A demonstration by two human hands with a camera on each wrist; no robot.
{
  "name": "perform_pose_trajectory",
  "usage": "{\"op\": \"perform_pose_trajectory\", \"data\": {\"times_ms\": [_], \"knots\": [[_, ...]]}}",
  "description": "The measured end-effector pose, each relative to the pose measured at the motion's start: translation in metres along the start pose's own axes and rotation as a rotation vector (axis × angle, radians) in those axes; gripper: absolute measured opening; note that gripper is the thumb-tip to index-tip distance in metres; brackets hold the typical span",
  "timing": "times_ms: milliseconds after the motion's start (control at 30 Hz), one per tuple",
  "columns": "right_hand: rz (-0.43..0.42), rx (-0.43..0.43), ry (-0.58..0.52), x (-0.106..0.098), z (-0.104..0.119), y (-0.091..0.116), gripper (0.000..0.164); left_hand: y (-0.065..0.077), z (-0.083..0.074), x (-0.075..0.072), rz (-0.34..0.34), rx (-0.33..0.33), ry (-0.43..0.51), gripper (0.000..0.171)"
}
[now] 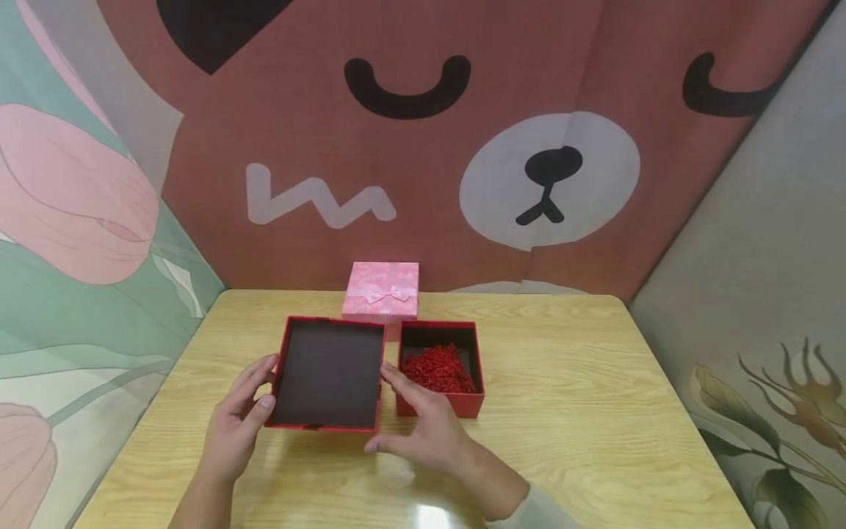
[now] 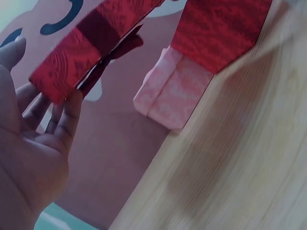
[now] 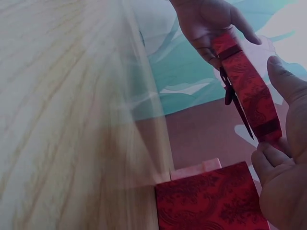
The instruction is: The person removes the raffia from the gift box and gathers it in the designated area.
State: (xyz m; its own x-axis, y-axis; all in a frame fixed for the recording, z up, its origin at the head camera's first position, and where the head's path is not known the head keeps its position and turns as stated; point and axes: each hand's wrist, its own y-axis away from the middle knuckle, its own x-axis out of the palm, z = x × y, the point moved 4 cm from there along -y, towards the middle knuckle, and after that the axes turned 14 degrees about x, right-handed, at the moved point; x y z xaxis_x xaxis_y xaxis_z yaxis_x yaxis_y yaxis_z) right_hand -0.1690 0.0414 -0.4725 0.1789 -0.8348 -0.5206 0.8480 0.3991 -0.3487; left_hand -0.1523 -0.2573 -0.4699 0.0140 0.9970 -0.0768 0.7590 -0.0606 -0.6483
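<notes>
A red box lid (image 1: 328, 376) is held up off the table between both hands, its dark inside turned toward the head camera. My left hand (image 1: 233, 419) grips its left side, fingers at the edge and thumb near the lower corner. At the opposite side my right hand (image 1: 429, 430) holds the lid with its fingers, the thumb spread away below. A dark red ribbon bow (image 3: 231, 93) hangs on the lid's outer face in the right wrist view. Just right of the lid stands the open red box (image 1: 439, 406), with red shredded paper (image 1: 441, 369) inside.
Behind the red box and lid sits a pink gift box (image 1: 382, 283) with a bow, partly hidden. All of it is on a light wooden table (image 1: 562, 441). A printed bear curtain (image 1: 423, 162) hangs along the table's far edge, with patterned cloth at both sides.
</notes>
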Motion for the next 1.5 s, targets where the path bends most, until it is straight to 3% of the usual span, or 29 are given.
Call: {"op": "perform_pose_trajectory", "data": {"times_ms": [200,433,533,767,1033,1200,1500], "knots": [[0.004,-0.04,0.014,0.01,0.003,-0.002,0.108,0.005,-0.002,-0.012,0.067,0.102,0.153,0.058],[0.008,0.018,0.012,0.019,0.003,-0.004,0.103,0.013,0.0,-0.025,0.121,0.11,0.246,0.074],[0.018,0.031,0.017,0.023,0.001,-0.004,0.099,0.016,0.002,-0.029,0.154,0.079,0.203,0.082],[0.08,0.09,0.042,0.038,-0.001,-0.006,0.093,0.026,0.012,-0.042,0.175,-0.112,-0.031,0.087],[0.12,0.176,0.046,0.054,-0.007,-0.012,0.089,0.029,0.02,-0.048,0.177,-0.202,-0.17,0.09],[0.132,0.207,0.071,0.062,-0.012,-0.017,0.087,0.032,0.029,-0.052,0.214,-0.263,-0.274,0.092],[0.168,0.255,0.131,0.076,-0.018,-0.03,0.084,0.032,0.047,-0.062,0.23,-0.345,-0.295,0.094]]}}
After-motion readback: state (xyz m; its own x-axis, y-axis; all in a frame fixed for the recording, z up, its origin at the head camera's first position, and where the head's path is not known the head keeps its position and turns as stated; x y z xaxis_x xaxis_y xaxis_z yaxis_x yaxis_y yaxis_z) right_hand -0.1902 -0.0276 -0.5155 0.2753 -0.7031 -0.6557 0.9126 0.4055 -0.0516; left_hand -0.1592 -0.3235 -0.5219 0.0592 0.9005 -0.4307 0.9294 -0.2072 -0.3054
